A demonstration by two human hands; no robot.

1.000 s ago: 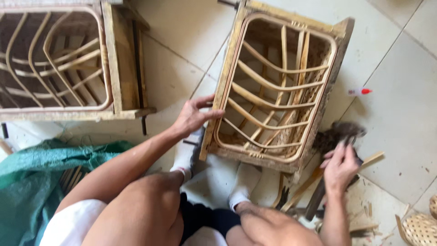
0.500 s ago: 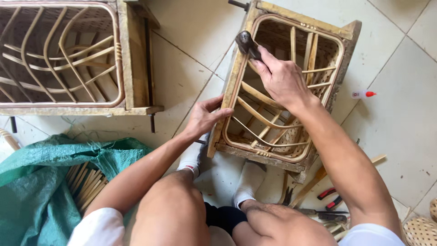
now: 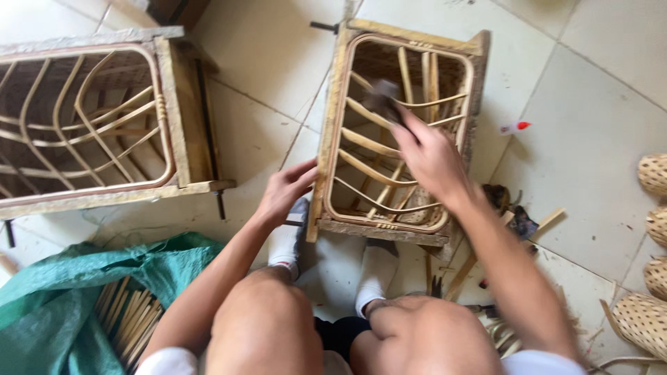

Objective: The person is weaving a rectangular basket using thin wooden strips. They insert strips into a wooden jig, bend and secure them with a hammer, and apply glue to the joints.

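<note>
Gripping the rattan frame's (image 3: 399,132) left edge, left hand (image 3: 288,191); right hand (image 3: 431,156) clamped on a hammer (image 3: 382,97).

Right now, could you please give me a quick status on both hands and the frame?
Left hand grips rattan frame edge. Right hand holds blurred hammer over slats. Nothing in the way.

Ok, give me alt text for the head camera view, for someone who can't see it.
A seated person's left hand grips the edge of a rattan frame on the tiled floor, while the right hand holds a blurred dark tool over its curved slats. A second frame lies to the left.
</note>
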